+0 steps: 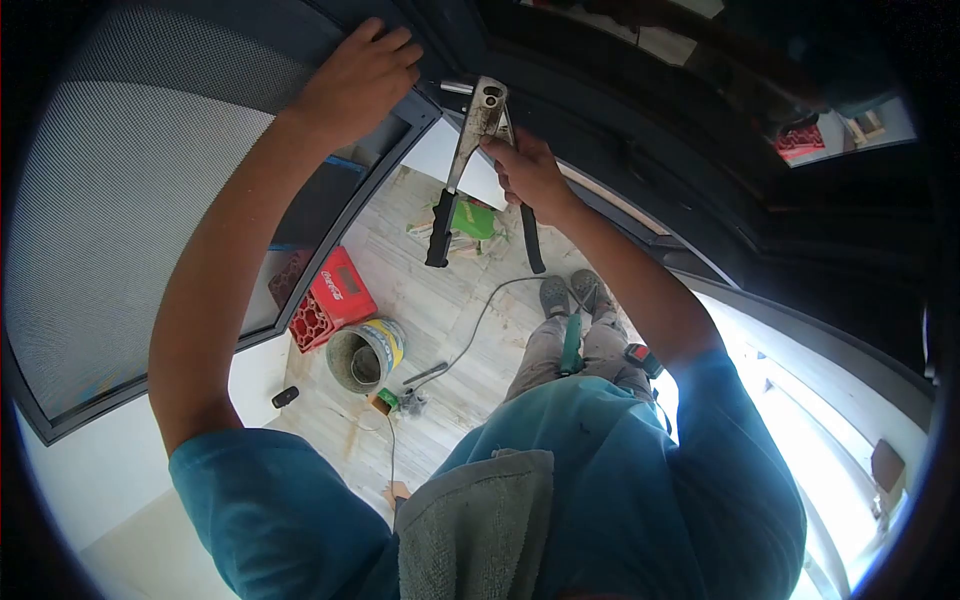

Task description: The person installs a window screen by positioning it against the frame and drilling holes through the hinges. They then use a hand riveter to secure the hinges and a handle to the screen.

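My right hand [528, 178] is closed around the upper body of a hand riveter [486, 112], its thumb across the worn metal. The riveter's two black-gripped handles hang spread apart below, and its nose points left at the dark frame. Up at the top, my left hand [365, 80] grips the dark frame of a mesh screen door [200, 200] near its corner, fingers bent over the edge. Beside that corner runs a dark door frame [600, 130] with a glossy panel. Whatever sits at the riveter's nose is too small to make out.
On the tiled floor [440, 330] stand a red crate [342, 285] and a dirty bucket [362, 358]. A cable [476, 335] crosses towards my shoes [570, 290]. A green bag [474, 220] lies below the riveter. A grey towel [475, 520] hangs on my chest.
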Motion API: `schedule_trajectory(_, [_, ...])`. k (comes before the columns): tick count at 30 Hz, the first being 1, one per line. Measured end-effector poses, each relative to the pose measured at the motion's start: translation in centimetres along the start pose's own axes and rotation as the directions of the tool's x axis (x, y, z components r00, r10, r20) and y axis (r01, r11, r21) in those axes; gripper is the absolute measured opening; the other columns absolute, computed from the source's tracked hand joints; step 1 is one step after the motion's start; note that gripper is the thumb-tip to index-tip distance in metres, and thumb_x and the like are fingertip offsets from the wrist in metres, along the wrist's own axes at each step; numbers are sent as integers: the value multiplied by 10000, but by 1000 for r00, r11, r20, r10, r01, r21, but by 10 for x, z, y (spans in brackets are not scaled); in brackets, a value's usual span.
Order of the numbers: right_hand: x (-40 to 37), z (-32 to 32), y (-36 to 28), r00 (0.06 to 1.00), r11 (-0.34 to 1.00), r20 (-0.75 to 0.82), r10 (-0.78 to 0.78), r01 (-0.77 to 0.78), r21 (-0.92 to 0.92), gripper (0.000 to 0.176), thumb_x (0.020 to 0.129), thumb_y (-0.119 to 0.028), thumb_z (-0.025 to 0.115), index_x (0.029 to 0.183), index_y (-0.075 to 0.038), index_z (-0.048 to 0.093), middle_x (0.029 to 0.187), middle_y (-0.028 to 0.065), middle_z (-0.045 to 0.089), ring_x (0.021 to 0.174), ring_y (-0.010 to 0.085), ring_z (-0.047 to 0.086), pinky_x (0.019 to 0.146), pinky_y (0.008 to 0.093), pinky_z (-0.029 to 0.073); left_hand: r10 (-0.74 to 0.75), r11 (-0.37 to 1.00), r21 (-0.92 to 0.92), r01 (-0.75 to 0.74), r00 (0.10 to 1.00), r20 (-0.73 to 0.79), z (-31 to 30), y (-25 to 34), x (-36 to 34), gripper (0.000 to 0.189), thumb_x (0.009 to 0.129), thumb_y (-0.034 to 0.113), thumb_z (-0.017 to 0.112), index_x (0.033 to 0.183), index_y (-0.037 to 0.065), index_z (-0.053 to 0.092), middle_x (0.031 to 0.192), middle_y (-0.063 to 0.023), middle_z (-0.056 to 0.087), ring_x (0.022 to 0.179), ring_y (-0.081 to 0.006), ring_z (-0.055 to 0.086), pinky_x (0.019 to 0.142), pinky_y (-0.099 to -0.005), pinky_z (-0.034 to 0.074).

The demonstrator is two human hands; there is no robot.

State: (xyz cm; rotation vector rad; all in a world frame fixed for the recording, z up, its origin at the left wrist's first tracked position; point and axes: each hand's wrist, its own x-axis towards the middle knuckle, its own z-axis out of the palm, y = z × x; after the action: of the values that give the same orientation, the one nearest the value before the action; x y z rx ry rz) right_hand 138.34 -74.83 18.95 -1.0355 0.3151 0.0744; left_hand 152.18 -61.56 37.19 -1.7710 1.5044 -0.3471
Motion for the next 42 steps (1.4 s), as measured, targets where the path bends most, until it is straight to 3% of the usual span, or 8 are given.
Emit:
schedule_trajectory(5, [0, 2, 2, 998, 997, -20, -52, 51, -50, 202, 952, -272, 654, 995, -76, 636, 587, -42, 426, 453, 57, 401, 388, 263, 348, -2, 1000, -27, 3, 999, 35, -3, -2, 2, 401, 746, 122, 758, 1141, 73, 714, 1300, -49, 610, 1276, -208, 476, 1126, -402, 310])
schedule_trajectory(32, [3, -4, 2, 1000, 998, -4, -17, 17, -60, 196, 958, -271, 648, 1039, -92, 656, 613, -34, 460, 449, 61, 435, 392, 263, 362, -29, 999, -30, 30, 998, 48, -9, 2, 2, 419, 730, 150, 785, 1139, 88, 722, 1289, -33, 604, 1278, -198, 471, 1122, -394, 314])
schedule_trajectory(35, [-3, 1, -2, 999, 999, 6, -41, 42, -26, 167, 971, -281, 640, 989, -122, 591, 626, -77, 369, 471, 13, 334, 384, 216, 253, -22, 999, -23, 22, 1000, 18, -8, 3, 2, 415, 725, 145, 784, 1130, 80, 722, 1283, -34, 604, 1269, -199, 477, 1121, -393, 316])
schedule_trajectory(38, [-1, 0, -1, 999, 998, 17, -45, 46, -35, 224, 950, -284, 665, 1000, -81, 584, 639, -53, 427, 470, 56, 386, 395, 259, 332, -21, 999, -40, 21, 1000, 20, -12, 6, 6, 399, 721, 138, 783, 1111, 75, 723, 1267, -35, 608, 1253, -198, 486, 1115, -388, 322])
schedule_trajectory(40, [8, 2, 16, 931, 892, 5, -364, 351, -284, 275, 938, -281, 669, 1016, -39, 562, 653, -11, 490, 480, 117, 470, 436, 308, 407, -26, 998, -55, 29, 997, 67, -22, 10, 14, 384, 722, 130, 779, 1097, 74, 724, 1258, -38, 612, 1242, -198, 491, 1111, -381, 326])
schedule_trajectory(42, [12, 2, 19, 837, 636, 119, -534, 491, -595, 323, 934, -274, 656, 1029, 4, 524, 681, 65, 554, 502, 202, 563, 501, 362, 474, -15, 999, -36, 16, 999, 49, -20, 7, 11, 374, 717, 130, 780, 1083, 73, 726, 1256, -40, 611, 1235, -198, 493, 1104, -374, 332])
